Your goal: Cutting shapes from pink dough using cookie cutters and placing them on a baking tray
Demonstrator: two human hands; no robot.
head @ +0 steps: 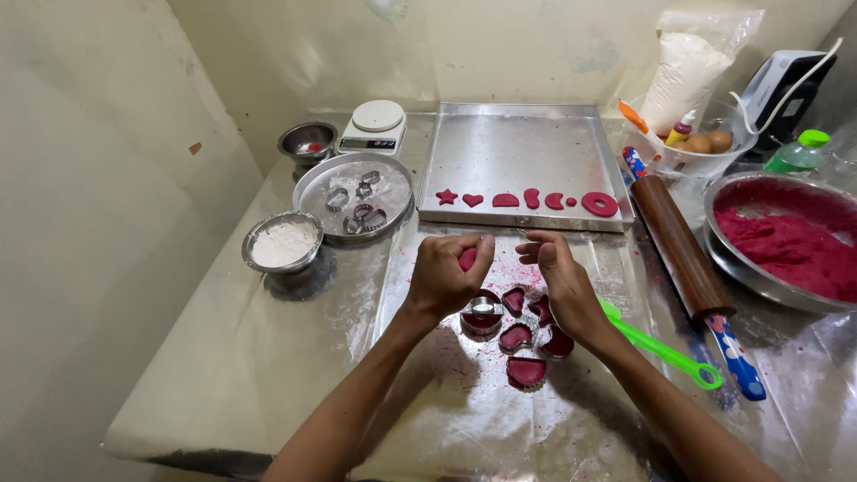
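Observation:
My left hand (451, 272) is curled around a piece of dark red dough (467, 259), held above the worktop. My right hand (558, 277) hovers just to its right with fingers loosely bent and nothing in it. Below both hands lie several metal cutters filled with red dough (525, 344). Farther back a square metal tray (518, 143) carries a row of cut red dough shapes (527, 200): a star, a heart, a ring and others.
A wooden rolling pin (683, 245) and a green plastic tool (665, 353) lie to the right. A large bowl of red dough (786, 236) sits at far right. On the left are a flour bowl (283, 241), a plate of cutters (354, 192) and a white scale (375, 127).

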